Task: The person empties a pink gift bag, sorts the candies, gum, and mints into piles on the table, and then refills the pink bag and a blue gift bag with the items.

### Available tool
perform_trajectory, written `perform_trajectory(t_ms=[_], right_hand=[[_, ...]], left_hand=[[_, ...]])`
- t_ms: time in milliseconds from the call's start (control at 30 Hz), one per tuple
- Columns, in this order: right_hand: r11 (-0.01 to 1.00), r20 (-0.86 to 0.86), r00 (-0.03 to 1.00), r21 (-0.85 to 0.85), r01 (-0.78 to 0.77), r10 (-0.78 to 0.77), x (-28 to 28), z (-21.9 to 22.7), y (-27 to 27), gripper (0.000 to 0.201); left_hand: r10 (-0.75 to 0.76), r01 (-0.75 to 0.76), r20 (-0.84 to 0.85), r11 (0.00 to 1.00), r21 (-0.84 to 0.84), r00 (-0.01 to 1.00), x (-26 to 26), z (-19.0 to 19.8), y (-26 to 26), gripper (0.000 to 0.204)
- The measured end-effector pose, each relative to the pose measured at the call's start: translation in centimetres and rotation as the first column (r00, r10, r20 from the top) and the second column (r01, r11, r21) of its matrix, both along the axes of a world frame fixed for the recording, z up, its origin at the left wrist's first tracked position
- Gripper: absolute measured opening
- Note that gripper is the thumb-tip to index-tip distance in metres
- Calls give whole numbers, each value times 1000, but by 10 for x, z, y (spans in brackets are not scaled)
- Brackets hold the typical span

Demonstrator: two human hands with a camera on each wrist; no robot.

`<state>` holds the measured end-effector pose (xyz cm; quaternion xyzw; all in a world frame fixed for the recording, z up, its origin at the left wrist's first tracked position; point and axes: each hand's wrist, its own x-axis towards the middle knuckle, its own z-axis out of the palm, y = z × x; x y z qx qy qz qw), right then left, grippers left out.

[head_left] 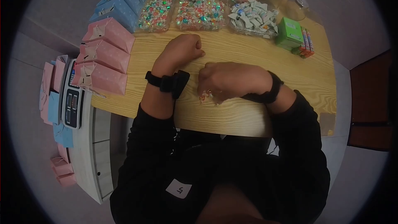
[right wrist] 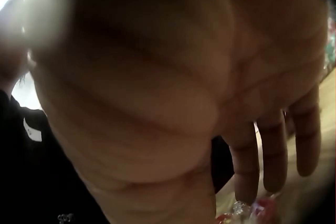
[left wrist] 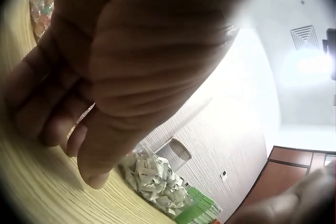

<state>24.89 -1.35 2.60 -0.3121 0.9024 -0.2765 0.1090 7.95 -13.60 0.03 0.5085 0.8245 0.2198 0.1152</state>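
On the wooden table, the left hand (head_left: 181, 51) lies with its fingers loosely bent; the left wrist view shows the same hand (left wrist: 131, 61) with fingertips at the tabletop and nothing visible held. Closer to the front edge, the right hand (head_left: 233, 78) reaches over a few wrapped candies (head_left: 206, 97). In the right wrist view this hand (right wrist: 157, 92) points fairly straight fingers (right wrist: 274, 155) down at shiny red and clear wrappers (right wrist: 263, 208). Its thumb side partly hides the candies, and whether every fingertip touches them cannot be told.
Clear trays of colourful candies (head_left: 200, 14) and white packets (head_left: 253, 16) line the back. A green box (head_left: 289, 33) stands at the right. Pink bags (head_left: 108, 54) and blue bags (head_left: 114, 10) stand at the left, beside a scale (head_left: 71, 105) on a side cabinet.
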Motion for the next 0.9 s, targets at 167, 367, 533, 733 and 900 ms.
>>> perform_trajectory(t_ms=[167,367,533,733,900], right_hand=[[997,-18,998,-54,-58,57,-1,-26,-17,16],[997,-237,969,6,76,-72,-17,-30,16,6],[780,-140,780,-283,558,-609,-32,4,49,15],[528,-240,495,-605,596,-835,-54,-5,59,21],[694,-394,573,-358,624,-719,-35,15,67,18]], left_hand=[[14,-14,8,1000,9,1000,-1,-1,1,26],[-11,11,0,1000,21,1000,-3,-3,2,26],[-84,86,48,995,-55,995,5,9,-2,26],[-209,217,136,975,-44,968,36,12,7,24],[-468,463,93,883,71,879,54,-6,19,22]])
